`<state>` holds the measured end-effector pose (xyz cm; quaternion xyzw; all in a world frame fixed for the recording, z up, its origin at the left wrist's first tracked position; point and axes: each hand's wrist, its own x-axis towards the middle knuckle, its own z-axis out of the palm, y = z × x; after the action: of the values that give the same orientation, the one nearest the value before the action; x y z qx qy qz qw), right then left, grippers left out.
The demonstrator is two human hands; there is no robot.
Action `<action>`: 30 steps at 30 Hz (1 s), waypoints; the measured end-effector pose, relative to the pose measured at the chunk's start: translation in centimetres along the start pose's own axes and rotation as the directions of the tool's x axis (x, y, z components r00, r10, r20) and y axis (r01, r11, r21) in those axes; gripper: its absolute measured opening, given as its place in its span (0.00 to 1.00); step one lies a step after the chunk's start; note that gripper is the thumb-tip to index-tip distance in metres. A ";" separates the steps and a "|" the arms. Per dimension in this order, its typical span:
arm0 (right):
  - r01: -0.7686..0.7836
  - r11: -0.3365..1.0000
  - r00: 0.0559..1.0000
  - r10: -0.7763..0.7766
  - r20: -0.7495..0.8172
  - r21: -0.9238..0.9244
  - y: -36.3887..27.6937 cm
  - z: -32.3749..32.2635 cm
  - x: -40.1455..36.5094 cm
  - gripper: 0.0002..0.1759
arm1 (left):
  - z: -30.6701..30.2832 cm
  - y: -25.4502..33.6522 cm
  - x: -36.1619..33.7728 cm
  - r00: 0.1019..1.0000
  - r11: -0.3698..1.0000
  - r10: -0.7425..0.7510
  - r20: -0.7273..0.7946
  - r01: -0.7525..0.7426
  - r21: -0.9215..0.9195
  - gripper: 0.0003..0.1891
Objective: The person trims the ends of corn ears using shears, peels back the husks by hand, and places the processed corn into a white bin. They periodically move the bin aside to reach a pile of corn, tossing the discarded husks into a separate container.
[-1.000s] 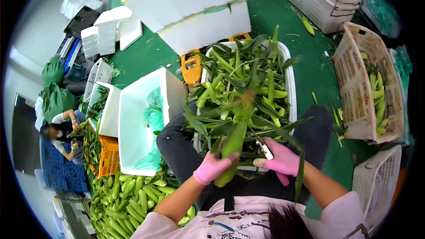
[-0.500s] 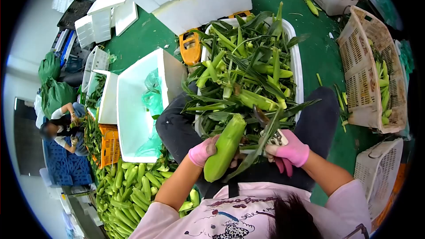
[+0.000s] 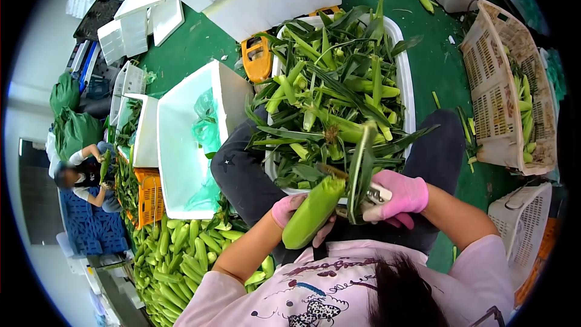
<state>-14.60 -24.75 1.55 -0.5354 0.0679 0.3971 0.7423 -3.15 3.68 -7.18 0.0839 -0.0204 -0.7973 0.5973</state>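
My left hand (image 3: 289, 209), in a pink glove, is closed around an ear of corn (image 3: 311, 215) in its green husk, tilted above my lap. My right hand (image 3: 400, 197), gloved in pink with pale fingertips, grips pruning shears (image 3: 379, 194); their silver body shows, and the blades are partly hidden. A long green corn leaf (image 3: 362, 172) stands upright between the shears and the ear's top end. Just beyond both hands, between my knees, is a white tub (image 3: 407, 100) heaped with cut husk leaves and stalk ends (image 3: 333, 79).
A white foam box (image 3: 181, 145) with green plastic stands left, above a large pile of husked ears (image 3: 187, 260). An orange crate (image 3: 149, 197) is beyond, near another person (image 3: 91, 172) holding corn. Plastic baskets (image 3: 493, 94) line the right side. Foam blocks (image 3: 278, 6) stand behind the tub.
The ear in my left hand has shifted slightly right and closer to the shears. The leaf by my right hand has swung from slanting to nearly upright. The other person has raised an ear.
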 end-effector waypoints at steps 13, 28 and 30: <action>0.518 0.806 0.750 -0.268 -0.604 0.286 2.5 3.5 -1.6 0.20 | 5.5 3.9 3.6 0.560 -0.119 0.827 0.056 0.077 0.990 0.31; 0.585 0.805 0.702 -0.442 -0.558 0.098 -0.6 7.7 2.7 0.17 | 4.7 1.6 3.7 0.516 -0.231 0.839 0.172 0.052 0.972 0.37; 0.536 0.841 0.715 -0.410 -0.567 0.068 -0.6 8.4 2.3 0.18 | 2.5 0.4 4.6 0.563 0.139 0.825 -0.050 -0.116 0.983 0.35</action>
<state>-15.33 -16.48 4.31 -0.5343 0.1750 0.0180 0.8268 -4.39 -0.97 -5.21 0.6372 -0.2990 -0.3027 0.6426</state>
